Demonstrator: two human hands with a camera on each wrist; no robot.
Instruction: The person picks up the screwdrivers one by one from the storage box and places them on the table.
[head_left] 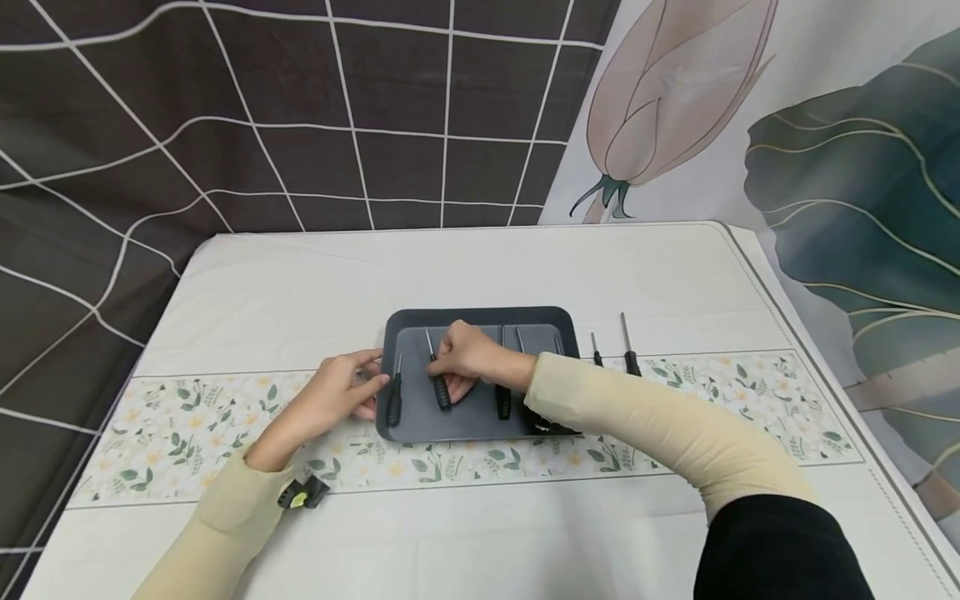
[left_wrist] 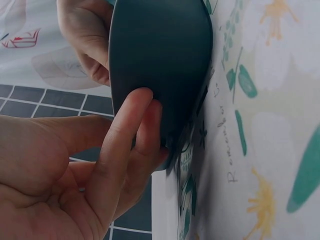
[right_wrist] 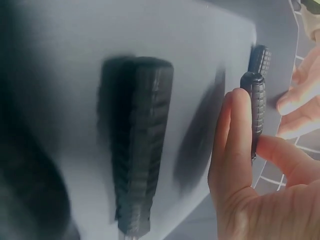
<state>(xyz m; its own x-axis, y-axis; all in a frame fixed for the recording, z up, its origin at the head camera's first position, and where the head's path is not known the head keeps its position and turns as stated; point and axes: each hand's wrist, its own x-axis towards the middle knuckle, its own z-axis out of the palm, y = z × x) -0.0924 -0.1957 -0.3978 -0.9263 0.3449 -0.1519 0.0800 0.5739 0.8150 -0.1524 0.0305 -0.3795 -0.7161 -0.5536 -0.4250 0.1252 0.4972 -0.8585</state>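
A dark grey tray lies mid-table with several black-handled screwdrivers on it. My right hand pinches the handle of one screwdriver between fingers and thumb; the right wrist view shows this handle against my fingertips. A second screwdriver lies left of it and a third to its right, whose ribbed handle rests on the tray. My left hand rests its straight fingers against the tray's left rim.
Two more screwdrivers lie on the floral tablecloth just right of the tray. Patterned curtains hang behind the table. The table's right edge is near the two loose screwdrivers.
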